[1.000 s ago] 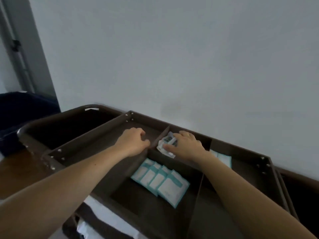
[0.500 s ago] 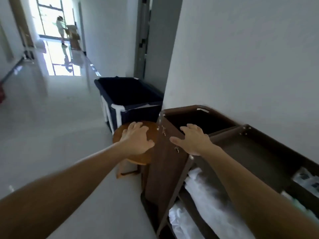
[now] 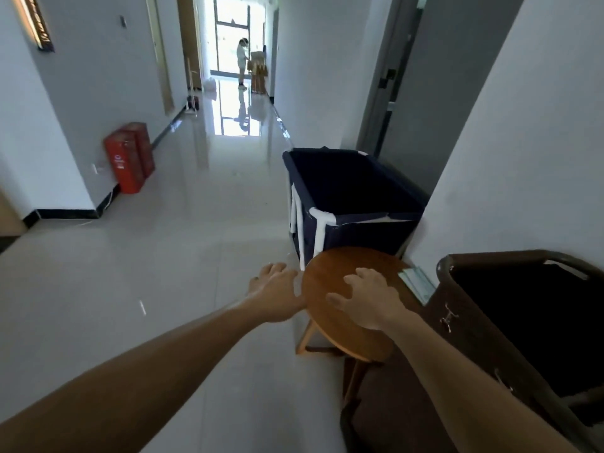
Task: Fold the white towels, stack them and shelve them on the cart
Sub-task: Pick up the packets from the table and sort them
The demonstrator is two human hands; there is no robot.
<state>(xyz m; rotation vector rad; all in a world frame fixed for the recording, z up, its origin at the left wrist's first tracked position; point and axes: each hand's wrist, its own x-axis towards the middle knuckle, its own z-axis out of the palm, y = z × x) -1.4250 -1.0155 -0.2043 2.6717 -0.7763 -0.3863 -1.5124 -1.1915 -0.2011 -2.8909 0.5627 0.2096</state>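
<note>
The brown cart [image 3: 464, 308] shows only its left end at the lower right, with a dark empty bin on top. No white towels are in view. My left hand [image 3: 277, 295] is stretched out with fingers apart at the left rim of a round wooden stool [image 3: 330, 325], holding nothing. My right hand [image 3: 369, 300] hovers over the stool's top, fingers spread, also empty. Whether either hand touches the stool I cannot tell.
A dark blue laundry bin [image 3: 346, 197] with white frame tubes stands behind the stool against the right wall. A red box [image 3: 129, 158] stands by the left wall. A person [image 3: 242, 62] stands far down the glossy corridor.
The view has swung left, from the cart's top tray to the corridor. Both hands left the packets in the tray and now reach over the wooden stool.
</note>
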